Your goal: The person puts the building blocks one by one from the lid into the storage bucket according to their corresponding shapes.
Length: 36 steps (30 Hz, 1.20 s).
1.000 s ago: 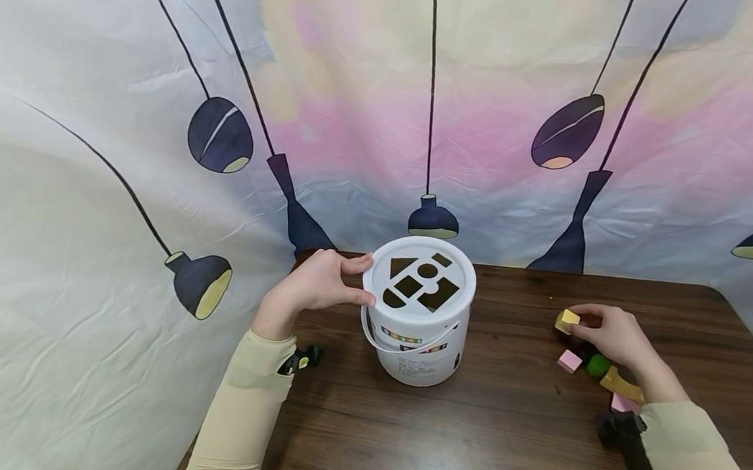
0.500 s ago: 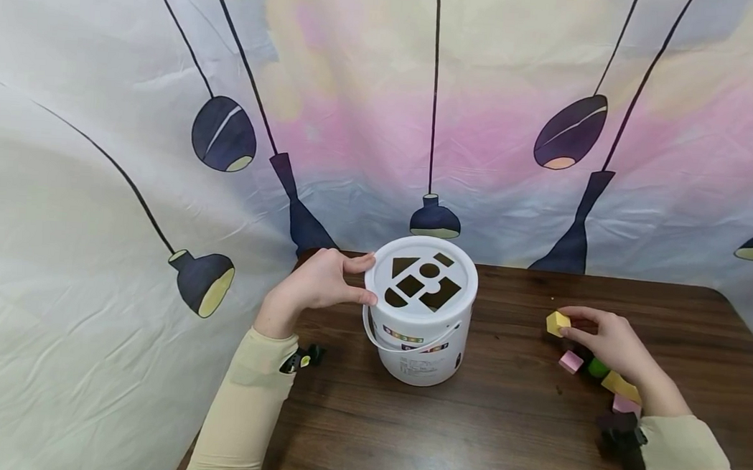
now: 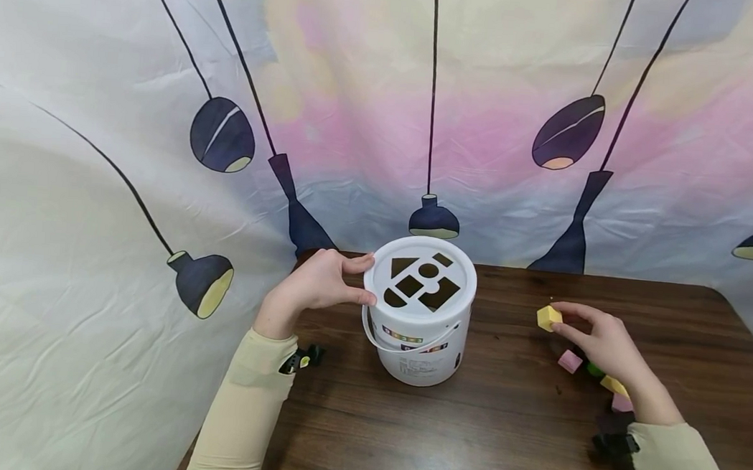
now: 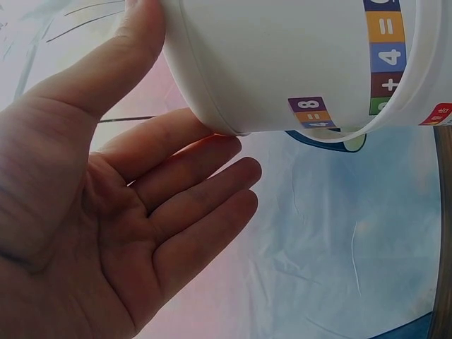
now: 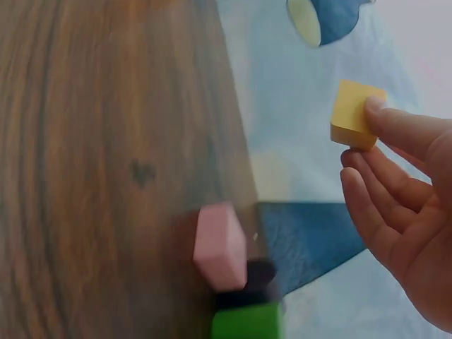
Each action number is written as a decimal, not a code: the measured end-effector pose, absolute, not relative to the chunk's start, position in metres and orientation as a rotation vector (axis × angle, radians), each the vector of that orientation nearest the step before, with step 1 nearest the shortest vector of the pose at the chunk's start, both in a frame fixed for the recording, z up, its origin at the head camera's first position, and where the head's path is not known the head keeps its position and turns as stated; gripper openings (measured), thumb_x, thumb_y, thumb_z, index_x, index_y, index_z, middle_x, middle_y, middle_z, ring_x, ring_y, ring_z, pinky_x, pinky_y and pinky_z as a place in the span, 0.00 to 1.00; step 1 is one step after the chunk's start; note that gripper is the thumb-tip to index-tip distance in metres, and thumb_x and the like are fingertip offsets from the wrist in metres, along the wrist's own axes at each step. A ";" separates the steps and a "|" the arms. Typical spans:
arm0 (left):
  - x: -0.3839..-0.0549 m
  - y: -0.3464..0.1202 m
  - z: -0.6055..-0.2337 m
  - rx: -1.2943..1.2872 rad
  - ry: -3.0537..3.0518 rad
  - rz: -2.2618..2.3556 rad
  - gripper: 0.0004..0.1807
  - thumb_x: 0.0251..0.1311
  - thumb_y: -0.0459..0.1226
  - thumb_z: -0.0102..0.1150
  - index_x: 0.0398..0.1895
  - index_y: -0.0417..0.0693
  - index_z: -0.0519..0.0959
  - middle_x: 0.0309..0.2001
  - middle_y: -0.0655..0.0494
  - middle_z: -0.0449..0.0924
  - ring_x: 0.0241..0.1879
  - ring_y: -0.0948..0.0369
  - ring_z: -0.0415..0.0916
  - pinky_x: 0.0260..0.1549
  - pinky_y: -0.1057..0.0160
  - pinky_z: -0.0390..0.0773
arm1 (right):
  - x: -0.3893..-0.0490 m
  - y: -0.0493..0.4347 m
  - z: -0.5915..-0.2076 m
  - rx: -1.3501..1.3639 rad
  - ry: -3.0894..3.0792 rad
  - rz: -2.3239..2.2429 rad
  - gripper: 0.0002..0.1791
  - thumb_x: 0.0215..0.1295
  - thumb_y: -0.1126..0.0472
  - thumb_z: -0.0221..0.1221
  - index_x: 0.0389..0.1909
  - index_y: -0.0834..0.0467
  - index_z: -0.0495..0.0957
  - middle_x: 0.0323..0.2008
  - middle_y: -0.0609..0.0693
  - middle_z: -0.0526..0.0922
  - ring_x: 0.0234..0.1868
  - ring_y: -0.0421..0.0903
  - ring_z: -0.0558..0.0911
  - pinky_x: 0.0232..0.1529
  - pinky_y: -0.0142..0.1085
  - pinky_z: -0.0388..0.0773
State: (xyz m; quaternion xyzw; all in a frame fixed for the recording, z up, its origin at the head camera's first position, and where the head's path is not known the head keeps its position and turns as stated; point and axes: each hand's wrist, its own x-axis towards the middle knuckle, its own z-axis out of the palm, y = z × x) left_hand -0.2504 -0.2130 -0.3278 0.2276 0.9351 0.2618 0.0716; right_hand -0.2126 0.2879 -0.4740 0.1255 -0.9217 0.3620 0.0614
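Observation:
A white lidded bucket [image 3: 418,349] stands upright on the table, with a thin handle hanging down its side. Cut into its lid [image 3: 408,248] are several holes of different shapes. My left hand [image 3: 314,281] touches the lid's left edge with thumb and forefinger spread apart; in the left wrist view its other fingers stretch out beside the bucket [image 4: 282,56]. Off to the right, my right hand [image 3: 606,342] pinches a yellow cube block [image 3: 547,318] between thumb and fingertips. In the right wrist view the cube [image 5: 352,106] is raised above the table's level.
Below the right hand lie a pink block [image 3: 569,361], a partly covered green block [image 3: 595,370], a yellow block [image 3: 615,385] and another pink block [image 3: 622,403]. A printed cloth [image 3: 358,119] hangs behind the wooden table [image 3: 467,442].
My right hand has moved a little left with the yellow cube, away from the other blocks. The left hand and the bucket stay where they were.

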 end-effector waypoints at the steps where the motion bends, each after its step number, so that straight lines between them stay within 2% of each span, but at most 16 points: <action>1: -0.250 -0.213 -0.328 0.681 2.810 0.789 0.46 0.55 0.55 0.82 0.75 0.52 0.73 0.73 0.61 0.73 0.74 0.54 0.69 0.62 0.53 0.79 | -0.212 0.285 -0.472 0.392 -2.763 1.106 0.26 0.77 0.51 0.66 0.70 0.58 0.81 0.58 0.61 0.86 0.52 0.57 0.87 0.43 0.32 0.81; 5: -0.249 -0.214 -0.327 0.672 2.808 0.793 0.46 0.55 0.55 0.82 0.75 0.53 0.73 0.73 0.61 0.73 0.74 0.53 0.70 0.61 0.53 0.80 | -0.210 0.272 -0.465 0.428 -2.670 1.157 0.24 0.76 0.56 0.68 0.69 0.57 0.81 0.56 0.59 0.87 0.48 0.38 0.87 0.41 0.26 0.81; 8: -0.249 -0.214 -0.327 0.662 2.809 0.790 0.46 0.55 0.56 0.82 0.75 0.54 0.73 0.73 0.62 0.74 0.73 0.53 0.70 0.59 0.53 0.80 | -0.209 0.261 -0.457 0.457 -2.608 1.220 0.24 0.75 0.59 0.68 0.69 0.57 0.81 0.55 0.59 0.88 0.46 0.29 0.84 0.41 0.24 0.80; 13: -0.249 -0.213 -0.327 0.667 2.814 0.784 0.46 0.54 0.56 0.82 0.75 0.54 0.73 0.73 0.63 0.74 0.73 0.52 0.70 0.59 0.54 0.81 | -0.208 0.243 -0.445 0.512 -2.520 1.270 0.24 0.74 0.63 0.68 0.69 0.57 0.81 0.55 0.58 0.87 0.45 0.30 0.84 0.42 0.22 0.80; 19: -0.250 -0.214 -0.327 0.676 2.821 0.769 0.46 0.55 0.56 0.82 0.75 0.54 0.73 0.73 0.62 0.74 0.74 0.53 0.69 0.61 0.53 0.80 | -0.208 0.227 -0.435 0.571 -2.429 1.275 0.25 0.73 0.67 0.68 0.69 0.57 0.82 0.57 0.55 0.86 0.48 0.27 0.82 0.41 0.22 0.79; 26: -0.251 -0.213 -0.327 0.666 2.832 0.745 0.45 0.55 0.57 0.81 0.75 0.55 0.74 0.73 0.64 0.74 0.75 0.53 0.68 0.62 0.53 0.79 | -0.208 0.214 -0.427 0.576 -2.408 1.261 0.23 0.74 0.66 0.67 0.69 0.58 0.82 0.58 0.56 0.85 0.45 0.29 0.82 0.36 0.25 0.78; 36: -0.250 -0.213 -0.327 0.668 2.830 0.749 0.45 0.55 0.56 0.81 0.75 0.55 0.74 0.73 0.64 0.74 0.75 0.53 0.68 0.63 0.53 0.79 | -0.208 0.197 -0.417 0.589 -2.354 1.294 0.23 0.73 0.68 0.67 0.68 0.57 0.83 0.56 0.52 0.86 0.47 0.33 0.83 0.36 0.25 0.78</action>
